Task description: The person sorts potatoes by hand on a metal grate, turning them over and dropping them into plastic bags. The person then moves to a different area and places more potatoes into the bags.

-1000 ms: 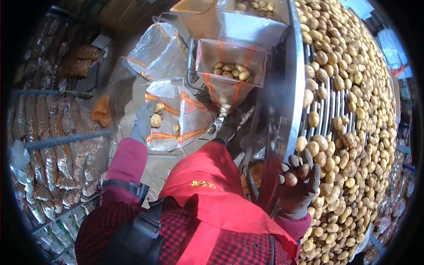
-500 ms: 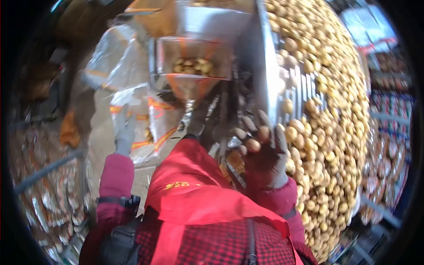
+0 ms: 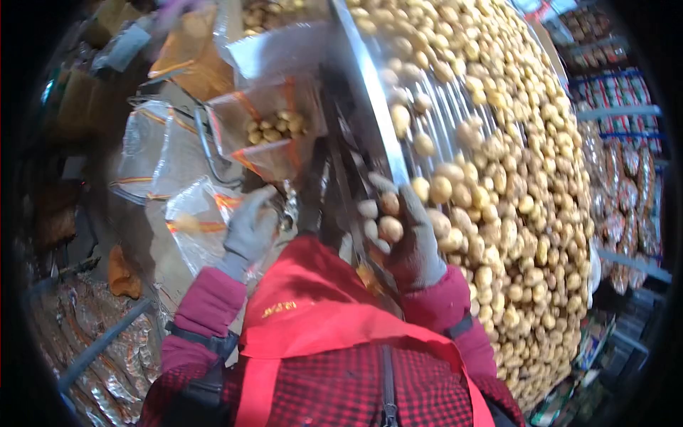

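A great bed of potatoes filled the whole right side of the frame, running from the top edge down to the lower right, packed so tight there was hardly a bare patch between them. Its metal rim cut a slanting line from top centre down to the middle, and that edge marked the only boundary between the heap and the narrow working gap. In the upper left hung a clear bag with orange stripes, some potatoes lying in its bottom; more clear bags crowded just beside and below it, leaving little free room. At centre the right hand, gloved, was cupped and closed around a small potato, held just at the rim with 2 or 3 more against the fingertips. Left of centre the left hand, gloved grey, gripped the mouth of a lower striped bag, fingers together on the plastic.
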A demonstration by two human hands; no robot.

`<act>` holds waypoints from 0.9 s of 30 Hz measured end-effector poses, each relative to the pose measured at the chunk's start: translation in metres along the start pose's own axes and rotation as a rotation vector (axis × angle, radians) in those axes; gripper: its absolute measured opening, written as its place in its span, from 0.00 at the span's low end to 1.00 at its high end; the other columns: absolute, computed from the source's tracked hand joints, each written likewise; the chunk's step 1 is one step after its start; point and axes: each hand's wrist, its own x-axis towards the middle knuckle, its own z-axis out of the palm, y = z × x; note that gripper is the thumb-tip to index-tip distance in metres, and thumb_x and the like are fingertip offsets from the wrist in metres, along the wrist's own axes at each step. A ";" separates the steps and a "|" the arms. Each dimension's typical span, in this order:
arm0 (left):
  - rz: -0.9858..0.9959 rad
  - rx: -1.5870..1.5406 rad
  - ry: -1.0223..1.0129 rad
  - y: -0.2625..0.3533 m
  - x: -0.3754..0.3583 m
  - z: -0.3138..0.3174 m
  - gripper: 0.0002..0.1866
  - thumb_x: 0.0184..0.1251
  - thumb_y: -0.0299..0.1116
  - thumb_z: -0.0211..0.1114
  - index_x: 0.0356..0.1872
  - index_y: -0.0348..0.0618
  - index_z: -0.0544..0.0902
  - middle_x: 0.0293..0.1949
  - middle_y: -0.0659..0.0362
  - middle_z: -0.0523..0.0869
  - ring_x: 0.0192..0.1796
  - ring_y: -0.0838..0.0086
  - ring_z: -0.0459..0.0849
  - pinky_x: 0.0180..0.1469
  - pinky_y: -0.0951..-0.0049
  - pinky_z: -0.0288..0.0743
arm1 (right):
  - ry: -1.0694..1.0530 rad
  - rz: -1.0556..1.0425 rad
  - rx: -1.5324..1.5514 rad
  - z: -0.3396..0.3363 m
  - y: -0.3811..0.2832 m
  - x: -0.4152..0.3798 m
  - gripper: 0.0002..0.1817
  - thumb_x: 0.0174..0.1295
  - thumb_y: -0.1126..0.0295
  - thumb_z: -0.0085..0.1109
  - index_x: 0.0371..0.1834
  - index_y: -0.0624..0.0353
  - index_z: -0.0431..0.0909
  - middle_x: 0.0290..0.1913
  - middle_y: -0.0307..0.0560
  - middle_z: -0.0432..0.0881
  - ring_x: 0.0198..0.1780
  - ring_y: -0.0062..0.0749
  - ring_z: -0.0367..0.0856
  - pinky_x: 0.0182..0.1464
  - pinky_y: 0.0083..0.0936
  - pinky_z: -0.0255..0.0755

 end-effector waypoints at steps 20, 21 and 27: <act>0.099 0.043 0.186 -0.023 -0.047 -0.015 0.22 0.72 0.34 0.69 0.65 0.45 0.84 0.58 0.47 0.89 0.60 0.47 0.86 0.62 0.52 0.81 | -0.793 -0.273 -0.727 0.212 -0.006 0.265 0.23 0.76 0.71 0.59 0.72 0.60 0.73 0.59 0.50 0.83 0.52 0.32 0.83 0.51 0.29 0.78; 0.107 0.038 0.164 -0.023 -0.048 -0.016 0.22 0.72 0.33 0.69 0.66 0.45 0.84 0.58 0.47 0.89 0.60 0.47 0.86 0.61 0.52 0.81 | -0.683 -0.164 -0.571 0.250 -0.016 0.262 0.24 0.75 0.71 0.60 0.72 0.60 0.72 0.61 0.51 0.82 0.54 0.34 0.83 0.53 0.30 0.78; 0.001 0.047 0.238 -0.035 -0.059 -0.023 0.23 0.71 0.31 0.69 0.66 0.43 0.82 0.58 0.45 0.88 0.60 0.45 0.86 0.61 0.51 0.82 | -0.551 0.081 -0.644 0.206 0.025 0.270 0.31 0.77 0.53 0.60 0.78 0.53 0.68 0.68 0.53 0.79 0.58 0.40 0.85 0.58 0.44 0.81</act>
